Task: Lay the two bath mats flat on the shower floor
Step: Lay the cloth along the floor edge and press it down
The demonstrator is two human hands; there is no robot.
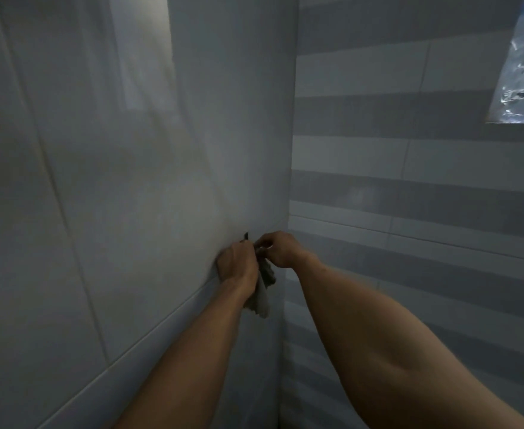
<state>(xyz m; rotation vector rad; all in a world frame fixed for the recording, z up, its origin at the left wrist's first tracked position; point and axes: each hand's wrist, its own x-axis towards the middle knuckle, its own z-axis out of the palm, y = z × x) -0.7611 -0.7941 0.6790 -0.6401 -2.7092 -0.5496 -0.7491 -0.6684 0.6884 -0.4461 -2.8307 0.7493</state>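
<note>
Up close, I see both hands meeting at the corner where a plain pale wall panel (130, 181) joins a wall of striped grey tiles (409, 187). My left hand (237, 266) has its fingers curled around the upper part of a bunched pale cloth (262, 297), which looks like it may be a bath mat, though it is too crumpled and dim for me to be sure. Its loose end hangs down just below and to the right of that hand, against the panel. My right hand (281, 249) sits just beside the left, slightly higher, with thumb and fingertips pinching the top edge of the same cloth. A small dark hook (246, 236) shows on the panel immediately above the left knuckles; I cannot tell whether the cloth is touching it. Both forearms reach in from the bottom edge. At the upper right, a crinkled clear plastic bag (521, 72) hangs against the striped tiles, well apart from the hands.
</note>
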